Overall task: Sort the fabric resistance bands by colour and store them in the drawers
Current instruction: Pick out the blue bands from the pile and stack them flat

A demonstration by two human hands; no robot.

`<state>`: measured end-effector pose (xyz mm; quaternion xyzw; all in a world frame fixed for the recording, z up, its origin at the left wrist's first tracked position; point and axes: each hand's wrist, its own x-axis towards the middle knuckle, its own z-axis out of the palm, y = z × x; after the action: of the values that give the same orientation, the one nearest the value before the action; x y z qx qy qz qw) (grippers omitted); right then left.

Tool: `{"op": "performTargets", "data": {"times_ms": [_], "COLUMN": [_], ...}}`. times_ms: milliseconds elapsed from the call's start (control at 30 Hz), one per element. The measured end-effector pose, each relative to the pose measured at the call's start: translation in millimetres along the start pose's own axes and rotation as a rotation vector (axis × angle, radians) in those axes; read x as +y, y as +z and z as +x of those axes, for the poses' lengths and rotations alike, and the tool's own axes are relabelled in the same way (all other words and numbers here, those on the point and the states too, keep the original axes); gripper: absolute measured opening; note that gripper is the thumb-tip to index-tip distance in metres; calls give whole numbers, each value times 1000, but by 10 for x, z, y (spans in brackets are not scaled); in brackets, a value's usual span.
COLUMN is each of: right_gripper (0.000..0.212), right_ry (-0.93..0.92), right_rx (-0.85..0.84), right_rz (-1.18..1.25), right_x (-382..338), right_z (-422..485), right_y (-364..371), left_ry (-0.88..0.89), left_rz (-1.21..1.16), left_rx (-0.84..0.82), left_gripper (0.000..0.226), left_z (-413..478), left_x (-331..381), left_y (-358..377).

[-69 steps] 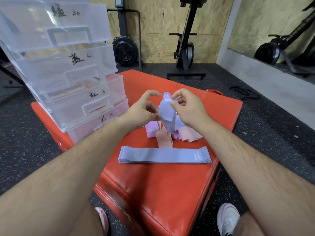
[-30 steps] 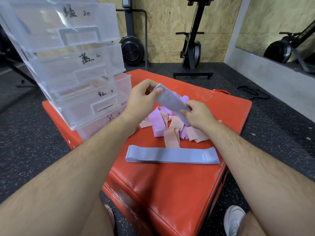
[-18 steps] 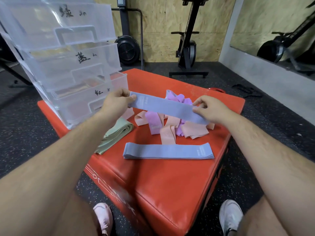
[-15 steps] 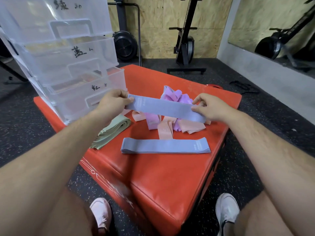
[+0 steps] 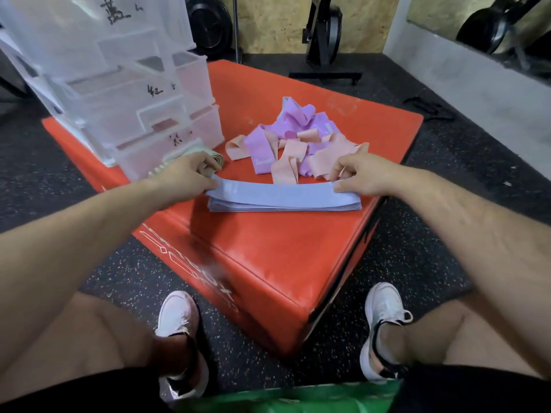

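Everything is carried by a red padded vinyl counter (image 5: 268, 242). At its far left corner a clear plastic drawer unit (image 5: 119, 84) with hand-lettered fronts is kept within reach, presumably so that sorted colours can be stored straight away. A loose heap of purple and pink fabric bands (image 5: 298, 144) is left unsorted behind the work area. Near the front edge a flat stack of blue fabric bands (image 5: 283, 207) is being built. The top blue band (image 5: 280, 190) is laid along it, apparently so that the edges line up. Its ends are clamped by the left hand (image 5: 185, 177) and the right hand (image 5: 360, 174), the fingers (image 5: 343, 188) being closed on the fabric. Half a second ago this band was held taut in the air above the heap; now it has been lowered onto the stack.
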<state>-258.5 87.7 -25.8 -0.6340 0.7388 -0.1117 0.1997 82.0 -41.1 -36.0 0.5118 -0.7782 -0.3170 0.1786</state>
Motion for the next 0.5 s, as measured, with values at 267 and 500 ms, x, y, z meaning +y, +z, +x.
{"op": "performTargets", "data": {"times_ms": [267,500], "right_gripper": [17,67], "right_ry": [-46,-107], "right_rx": [44,-150], "right_rz": [-198,-309], "right_x": [40,-51], "right_z": [-14,-127], "right_y": [111,70], "left_ry": [180,402], "left_rz": [301,464], "left_rx": [-3,-195], "left_gripper": [13,66], "left_z": [26,-28], "left_x": [-83,5], "left_y": [129,255]}}
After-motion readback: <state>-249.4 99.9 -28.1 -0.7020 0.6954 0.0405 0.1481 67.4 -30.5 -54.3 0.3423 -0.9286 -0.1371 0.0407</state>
